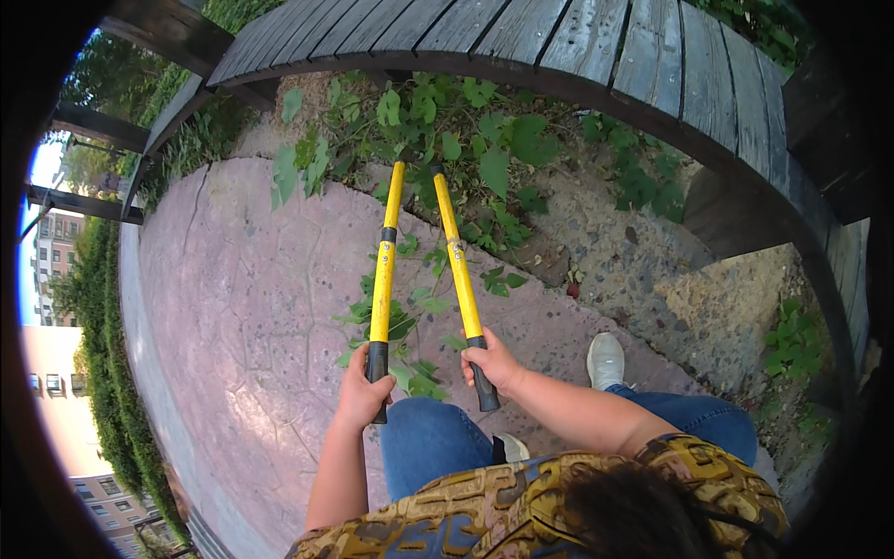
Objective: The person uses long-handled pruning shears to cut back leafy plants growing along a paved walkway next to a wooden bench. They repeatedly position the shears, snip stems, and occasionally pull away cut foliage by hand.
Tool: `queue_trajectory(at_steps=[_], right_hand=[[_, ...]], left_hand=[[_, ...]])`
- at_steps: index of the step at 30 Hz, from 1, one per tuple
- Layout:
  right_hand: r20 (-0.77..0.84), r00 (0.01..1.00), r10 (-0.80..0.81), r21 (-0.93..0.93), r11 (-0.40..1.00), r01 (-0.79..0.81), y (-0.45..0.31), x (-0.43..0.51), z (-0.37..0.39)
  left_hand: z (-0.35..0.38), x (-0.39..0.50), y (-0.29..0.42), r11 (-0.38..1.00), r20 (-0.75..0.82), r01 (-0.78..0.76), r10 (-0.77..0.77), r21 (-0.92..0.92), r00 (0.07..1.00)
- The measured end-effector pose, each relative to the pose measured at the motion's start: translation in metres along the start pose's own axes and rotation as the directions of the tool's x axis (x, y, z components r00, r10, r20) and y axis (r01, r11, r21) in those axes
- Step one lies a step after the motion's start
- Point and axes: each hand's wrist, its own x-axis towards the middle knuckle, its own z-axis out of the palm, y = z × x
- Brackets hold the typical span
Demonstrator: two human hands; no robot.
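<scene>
My left hand (364, 393) grips the black rubber grip of one long yellow handle (383, 279) of a pair of loppers. Around the grip of the other yellow handle (455, 265) my right hand (493, 360) is closed. The two handles stand a short way apart and point away from me. Their far ends reach into a clump of leafy green vines (454, 133) under a curved wooden bench (517, 35). Leaves hide the lopper blades. A vine stem with leaves (419, 307) trails over the paving between the handles.
Pinkish stamped paving (237, 279) spreads to the left. Bare soil with pebbles (601, 237) lies right of its edge, beneath the bench. Dark wooden posts (167, 31) stand at upper left. My shoe (605, 360) rests near the paving edge. A hedge (112, 377) runs along the far left.
</scene>
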Motion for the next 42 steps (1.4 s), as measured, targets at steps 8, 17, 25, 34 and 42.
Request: queue_trajectory(at_steps=[8,17,25,34,42], right_hand=[[0.003,0.999,-0.05,-0.042,0.998,0.05,-0.034,0.016,-0.008],[0.066,0.996,-0.054,0.018,0.998,0.053,-0.036,0.036,-0.017],[0.017,1.0,0.002,0.095,0.995,-0.004,0.004,0.03,-0.016],[0.066,0.996,-0.061,0.129,0.99,0.052,0.007,0.037,0.019],[-0.001,0.998,-0.056,0.101,0.993,0.056,-0.004,0.027,0.019]], left_hand=[[0.01,0.026,0.013,0.998,-0.004,-0.059,0.059,-0.017,0.998],[0.015,0.039,0.028,0.997,-0.049,-0.074,0.074,-0.007,0.996],[0.009,0.037,0.051,0.991,-0.132,0.005,0.013,0.135,0.991],[0.029,0.068,0.032,0.996,0.134,0.074,-0.066,-0.054,0.989],[0.059,0.072,0.025,0.862,0.2,0.191,-0.107,-0.469,0.974]])
